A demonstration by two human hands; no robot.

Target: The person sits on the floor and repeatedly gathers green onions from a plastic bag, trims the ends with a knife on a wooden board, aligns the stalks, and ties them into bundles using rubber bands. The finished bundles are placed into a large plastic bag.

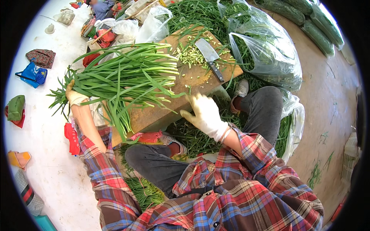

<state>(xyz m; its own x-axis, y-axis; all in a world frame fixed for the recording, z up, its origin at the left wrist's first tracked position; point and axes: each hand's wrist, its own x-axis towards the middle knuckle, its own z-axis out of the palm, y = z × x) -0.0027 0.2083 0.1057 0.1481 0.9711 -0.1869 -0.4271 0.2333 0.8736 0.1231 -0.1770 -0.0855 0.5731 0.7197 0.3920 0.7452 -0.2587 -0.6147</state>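
Note:
A large bunch of garlic chives (124, 73) lies across the left of the wooden chopping board (199, 82), cut white ends to the right. My left hand (75, 93), in a pale glove, grips the leafy end beyond the board's left side. In a white glove, my right hand (203, 115) is slightly blurred at the board's near edge, fingers apart, holding nothing. A cleaver (207, 49) with a black riveted handle rests at the board's right among chopped stem ends (189, 55). A smaller clump of chives (122, 115) hangs towards the near left corner.
Loose chives (199, 13) are heaped behind the board, beside a clear plastic bag (268, 49) of greens. Long green gourds or melons (321, 31) lie far right. Bags, such as a blue one (33, 73), dot the pale surface at left. A person (102, 10) is at the far left.

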